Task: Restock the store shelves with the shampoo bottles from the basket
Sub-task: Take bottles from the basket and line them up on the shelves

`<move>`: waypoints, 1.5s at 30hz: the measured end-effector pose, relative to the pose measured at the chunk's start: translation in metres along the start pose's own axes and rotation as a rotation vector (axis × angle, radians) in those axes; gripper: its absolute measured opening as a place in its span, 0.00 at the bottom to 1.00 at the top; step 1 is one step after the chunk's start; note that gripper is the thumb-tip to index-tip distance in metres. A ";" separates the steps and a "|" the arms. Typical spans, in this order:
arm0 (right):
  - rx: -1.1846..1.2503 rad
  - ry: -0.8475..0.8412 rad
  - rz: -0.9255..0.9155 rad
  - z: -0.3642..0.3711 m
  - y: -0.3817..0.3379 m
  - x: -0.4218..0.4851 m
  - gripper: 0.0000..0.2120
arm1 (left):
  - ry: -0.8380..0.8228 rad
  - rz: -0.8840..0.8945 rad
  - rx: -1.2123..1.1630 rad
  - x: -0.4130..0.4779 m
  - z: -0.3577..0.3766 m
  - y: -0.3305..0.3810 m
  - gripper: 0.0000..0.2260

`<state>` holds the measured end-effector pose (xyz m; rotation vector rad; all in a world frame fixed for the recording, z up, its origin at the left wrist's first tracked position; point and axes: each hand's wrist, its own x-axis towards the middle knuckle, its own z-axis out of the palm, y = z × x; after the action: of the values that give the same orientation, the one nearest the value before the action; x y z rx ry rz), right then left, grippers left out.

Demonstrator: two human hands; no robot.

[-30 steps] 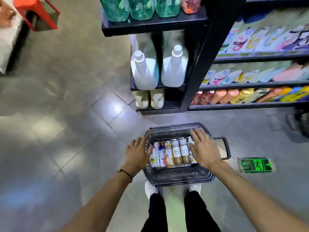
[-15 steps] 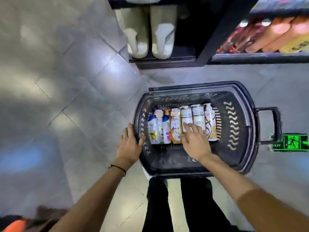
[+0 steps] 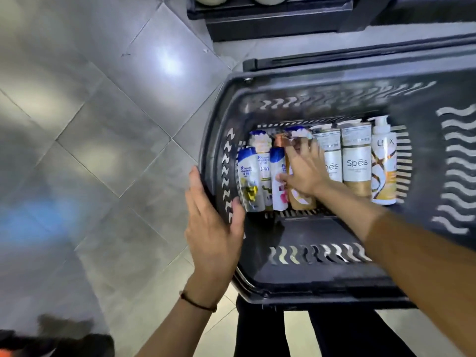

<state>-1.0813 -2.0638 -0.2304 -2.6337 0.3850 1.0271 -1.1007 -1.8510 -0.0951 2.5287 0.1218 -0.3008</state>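
A dark grey basket (image 3: pixel 322 81) stands on the floor and holds several shampoo bottles lying side by side. White-and-blue bottles (image 3: pixel 248 181) lie at the left, white-and-gold Spes bottles (image 3: pixel 356 163) in the middle right, and a white pump bottle (image 3: pixel 383 171) at the far right. My right hand (image 3: pixel 306 171) reaches into the basket and curls over a gold bottle (image 3: pixel 302 200) with a copper cap, thumb on its left side. My left hand (image 3: pixel 211 222) lies flat against the basket's left wall, fingers straight, thumb over the rim.
The dark base of the store shelf (image 3: pixel 270 24) runs along the top, just beyond the basket. Grey floor tiles (image 3: pixel 103 124) spread to the left. My legs in dark trousers (image 3: pixel 257 331) stand right behind the basket.
The view has dropped much closer to the basket. My right hand moved left from the Spes bottles onto the gold bottle. My left hand stays on the left rim.
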 end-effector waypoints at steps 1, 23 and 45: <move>-0.055 -0.020 -0.009 0.000 0.002 0.010 0.43 | 0.011 -0.002 -0.009 0.000 0.001 0.000 0.39; 1.010 0.113 0.013 0.034 0.007 -0.033 0.28 | 0.043 0.003 0.023 0.000 0.004 0.002 0.39; 1.308 0.336 -0.004 -0.051 0.128 -0.065 0.14 | -0.340 -0.238 0.511 0.021 0.148 0.026 0.32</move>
<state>-1.1406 -2.1909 -0.1704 -1.5520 0.7755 0.1248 -1.1037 -1.9556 -0.2048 2.9147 0.2367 -0.9563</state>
